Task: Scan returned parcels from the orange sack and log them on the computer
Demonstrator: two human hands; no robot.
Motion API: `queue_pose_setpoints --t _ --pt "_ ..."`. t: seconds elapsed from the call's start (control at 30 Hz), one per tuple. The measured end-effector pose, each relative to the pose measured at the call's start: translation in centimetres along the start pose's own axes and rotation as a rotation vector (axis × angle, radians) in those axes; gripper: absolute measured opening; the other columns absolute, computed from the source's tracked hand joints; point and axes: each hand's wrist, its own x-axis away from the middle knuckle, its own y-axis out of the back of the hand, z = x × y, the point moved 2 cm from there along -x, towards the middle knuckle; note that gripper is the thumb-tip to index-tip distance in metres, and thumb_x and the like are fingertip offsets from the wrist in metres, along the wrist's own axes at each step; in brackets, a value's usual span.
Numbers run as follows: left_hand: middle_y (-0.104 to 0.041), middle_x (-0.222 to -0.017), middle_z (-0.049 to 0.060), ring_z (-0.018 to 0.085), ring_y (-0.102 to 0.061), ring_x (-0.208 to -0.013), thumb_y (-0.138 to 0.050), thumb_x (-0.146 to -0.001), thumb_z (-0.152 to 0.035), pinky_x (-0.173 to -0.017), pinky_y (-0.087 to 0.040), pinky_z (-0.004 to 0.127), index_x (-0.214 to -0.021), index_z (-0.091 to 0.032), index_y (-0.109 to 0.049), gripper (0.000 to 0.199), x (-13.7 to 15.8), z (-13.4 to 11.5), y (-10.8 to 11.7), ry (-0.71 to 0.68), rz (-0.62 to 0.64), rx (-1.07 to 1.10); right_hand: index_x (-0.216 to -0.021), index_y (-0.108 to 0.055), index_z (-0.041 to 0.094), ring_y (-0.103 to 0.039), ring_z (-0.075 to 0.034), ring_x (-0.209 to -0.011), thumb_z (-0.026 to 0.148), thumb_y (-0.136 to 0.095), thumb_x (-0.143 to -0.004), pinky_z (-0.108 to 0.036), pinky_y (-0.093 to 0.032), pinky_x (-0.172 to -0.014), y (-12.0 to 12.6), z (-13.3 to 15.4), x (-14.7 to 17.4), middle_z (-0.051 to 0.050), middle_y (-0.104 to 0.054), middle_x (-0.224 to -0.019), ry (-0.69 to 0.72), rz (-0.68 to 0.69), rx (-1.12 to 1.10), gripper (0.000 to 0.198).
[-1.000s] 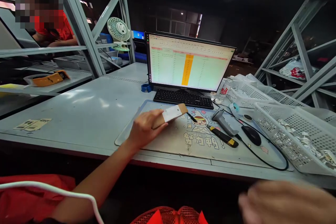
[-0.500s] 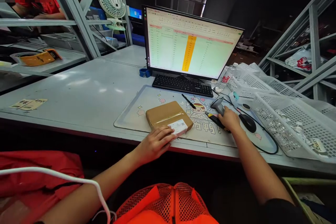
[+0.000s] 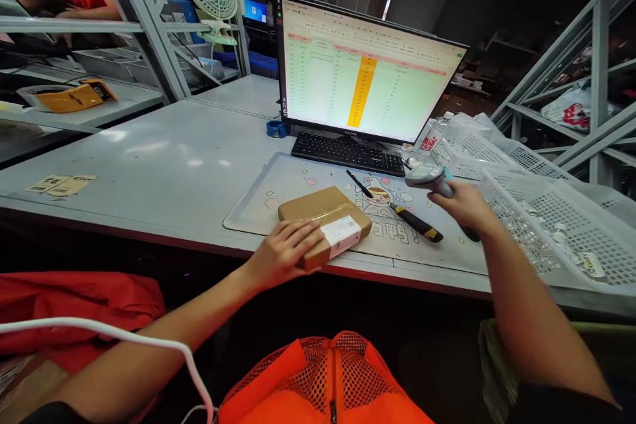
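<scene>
- Right now, with the cardboard box [image 3: 305,205] as our clock's centre and twelve pointing straight away from us, it lies on the printed desk mat [image 3: 261,202], its nearest corner at the edge of the table [image 3: 159,169].
- Our left hand [image 3: 283,248] grasps the box at its eight o'clock corner, fingers spread over the top.
- Toward the box's four o'clock sits a white label [image 3: 342,232], folded over onto the side; a shiny tape strip [image 3: 332,213] crosses the top.
- Our right hand [image 3: 467,207], between two and three o'clock, is wrapped around the handle of the grey scanner [image 3: 426,175].
- At one o'clock we see a black pen [image 3: 358,182], and at three a yellow-and-black cutter [image 3: 420,224], both near the box, neither touching it.
- Between twelve and one stand the keyboard [image 3: 342,154] and, behind it, the lit monitor [image 3: 365,89] with its orange column.
- At eleven sits a small blue ring [image 3: 276,128]; between nine and ten lie paper labels [image 3: 59,185].
- Well apart, at three o'clock, a white perforated basket [image 3: 527,238] holds small items.
</scene>
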Motion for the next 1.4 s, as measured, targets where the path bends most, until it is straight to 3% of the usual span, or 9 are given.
queue_pose_setpoints --t 0.1,0.2,0.4,0.63,0.77,0.93,1.07,1.2,1.4 --pt "-0.082 -0.108 0.012 0.029 -0.076 -0.09 -0.073 -0.09 -0.072 -0.083 -0.06 0.039 -0.123 -0.021 -0.072 0.061 -2.7 1.2 3.4 0.391 -0.178 0.116 -0.094 -0.079 0.025 -0.068 -0.025 -0.07 0.055 -0.073 -0.087 -0.034 -0.053 -0.06 4.7 0.8 5.4 -0.002 -0.074 -0.077 0.289 -0.149 -0.231 0.032" --pt "-0.077 -0.089 0.006 0.024 -0.069 -0.077 -0.06 -0.093 -0.078 -0.067 -0.052 0.033 -0.105 -0.019 -0.072 0.061 -5.7 2.3 4.9 0.731 -0.202 0.325 -0.082 -0.076 0.027 -0.065 -0.022 -0.059 0.053 -0.077 -0.087 -0.032 -0.05 -0.051 7.8 3.1 10.2 0.0 -0.07 -0.067 0.45 -0.218 -0.31 0.027" --pt "-0.075 -0.091 0.007 0.026 -0.066 -0.086 -0.058 -0.091 -0.077 -0.073 -0.048 0.035 -0.093 -0.019 -0.07 0.059 -9.1 2.7 3.2 0.83 -0.164 0.473 -0.085 -0.068 0.025 -0.061 -0.018 -0.058 0.031 -0.072 -0.089 -0.028 -0.048 -0.053 8.0 8.0 13.0 0.002 -0.067 -0.068 0.6 -0.091 -0.295 0.009" --pt "-0.077 -0.097 0.007 0.028 -0.069 -0.092 -0.059 -0.091 -0.079 -0.079 -0.05 0.036 -0.097 -0.019 -0.074 0.062 -9.3 3.0 2.1 0.855 -0.153 0.531 -0.086 -0.064 0.025 -0.055 -0.016 -0.057 0.023 -0.069 -0.084 -0.028 -0.04 -0.052 6.7 9.0 11.8 0.004 -0.064 -0.067 0.66 -0.107 -0.265 0.006" --pt "-0.079 -0.104 0.01 0.03 -0.07 -0.099 -0.059 -0.089 -0.083 -0.085 -0.053 0.038 -0.099 -0.017 -0.076 0.07 -8.9 4.7 2.0 0.874 -0.127 0.618 -0.087 -0.067 0.026 -0.06 -0.018 -0.062 0.03 -0.068 -0.088 -0.029 -0.043 -0.056 5.6 7.7 10.1 0.002 -0.069 -0.073 0.573 -0.083 -0.265 0.004" --pt "-0.081 -0.113 0.015 0.034 -0.074 -0.102 -0.064 -0.083 -0.088 -0.084 -0.059 0.04 -0.11 -0.014 -0.078 0.079 -6.8 8.9 2.2 1.013 0.002 0.933 -0.099 -0.073 0.027 -0.068 -0.024 -0.072 0.051 -0.064 -0.097 -0.033 -0.047 -0.065 0.6 3.2 3.7 -0.001 -0.075 -0.082 0.256 -0.011 -0.111 0.026" --pt "-0.078 -0.127 0.018 0.037 -0.075 -0.114 -0.08 -0.076 -0.08 -0.095 -0.061 0.044 -0.123 -0.017 -0.073 0.079 -4.4 11.9 2.4 1.022 0.061 1.136 -0.124 -0.071 0.015 -0.075 -0.03 -0.106 0.037 -0.055 -0.104 -0.036 -0.053 -0.086 -4.8 0.3 -1.6 -0.016 -0.079 -0.115 -0.016 0.049 0.065 0.034" --pt "-0.073 -0.136 0.016 0.033 -0.077 -0.113 -0.095 -0.069 -0.065 -0.094 -0.063 0.043 -0.157 -0.026 -0.042 0.11 -2.0 13.2 1.8 1.117 -0.054 1.131 -0.142 -0.061 0.0 -0.073 -0.035 -0.121 0.023 -0.05 -0.103 -0.039 -0.054 -0.096 -9.3 -0.1 -3.6 -0.028 -0.073 -0.129 -0.155 0.073 0.129 0.047" --pt "-0.074 -0.132 0.013 0.034 -0.077 -0.114 -0.087 -0.074 -0.071 -0.093 -0.065 0.045 -0.148 -0.028 -0.048 0.094 -1.0 13.2 0.5 1.099 -0.101 0.963 -0.156 -0.051 0.0 -0.072 -0.041 -0.122 0.035 -0.06 -0.1 -0.047 -0.056 -0.097 -9.0 -0.3 -5.1 -0.031 -0.073 -0.13 -0.238 0.108 0.167 0.066"
